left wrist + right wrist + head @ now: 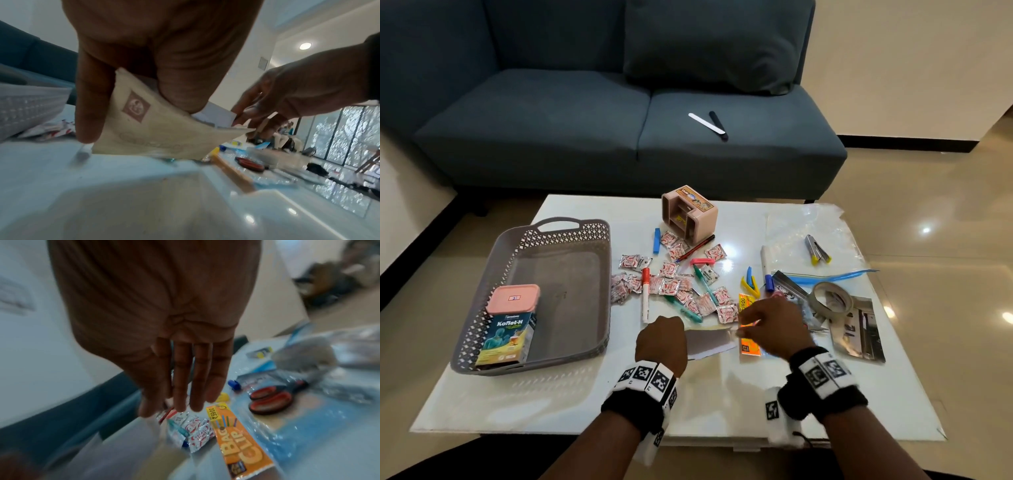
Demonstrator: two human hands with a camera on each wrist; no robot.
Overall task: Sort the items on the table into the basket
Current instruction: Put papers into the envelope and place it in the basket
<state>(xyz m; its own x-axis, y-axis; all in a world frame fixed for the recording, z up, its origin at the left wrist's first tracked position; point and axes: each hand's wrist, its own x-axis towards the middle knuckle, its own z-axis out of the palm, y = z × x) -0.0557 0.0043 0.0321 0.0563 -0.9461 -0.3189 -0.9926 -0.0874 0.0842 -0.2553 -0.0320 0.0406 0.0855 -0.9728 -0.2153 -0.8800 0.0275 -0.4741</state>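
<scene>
Wristbands with printed markers sit lowest in the head view, and just above them the left hand (661,339) pinches a beige paper packet (156,129) between thumb and fingers (180,91), held just off the tabletop (571,394). The right hand (774,329), fingers straight and close together, reaches toward the packet's far corner, above an orange bag-clip card (240,439). White slips poke from the packet's open edge and could slide out if it tips on the way over. At middle left, the basket (599,260) already holds a medicine box (508,337), so a careless drop might land on it. Loose sachets (671,286) lie nearby.
</scene>
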